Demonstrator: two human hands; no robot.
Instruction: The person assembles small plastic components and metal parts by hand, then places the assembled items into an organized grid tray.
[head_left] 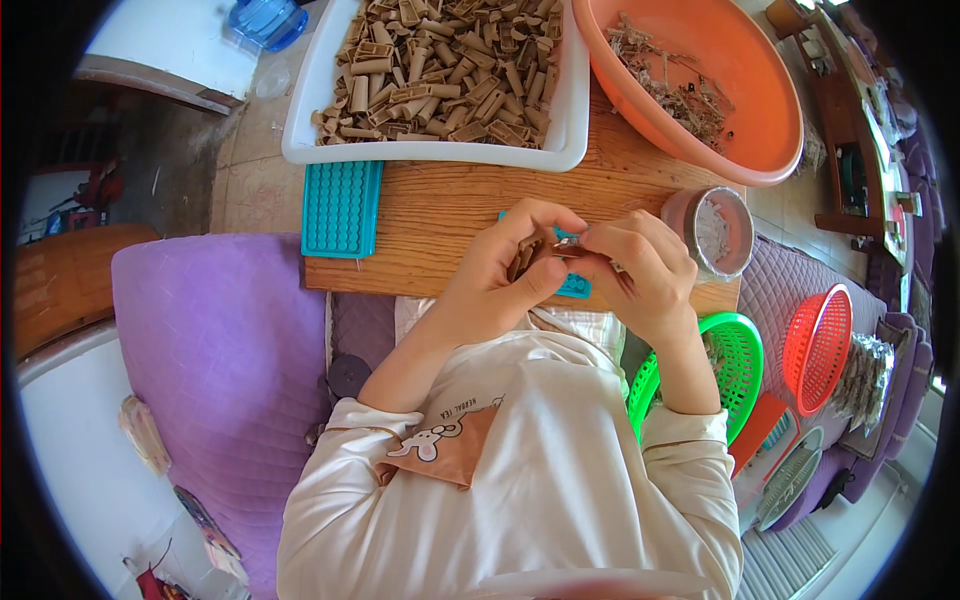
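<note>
Bare counter point(440, 205) lies open ahead of you; white tray point(300, 120), orange basin point(770, 120) and small tin point(712, 232) block beyond.

White tray point(300, 140) of tan tubes point(440, 70); orange basin point(770, 130); teal ridged mould point(341, 208); purple quilted cushion point(215, 330); green basket point(745, 350).

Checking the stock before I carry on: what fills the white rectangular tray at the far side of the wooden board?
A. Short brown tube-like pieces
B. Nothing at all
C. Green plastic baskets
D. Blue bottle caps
A: the white tray is heaped with short brown tube-like pieces, while the left hand and right hand hold one such piece nearer the body.
</note>
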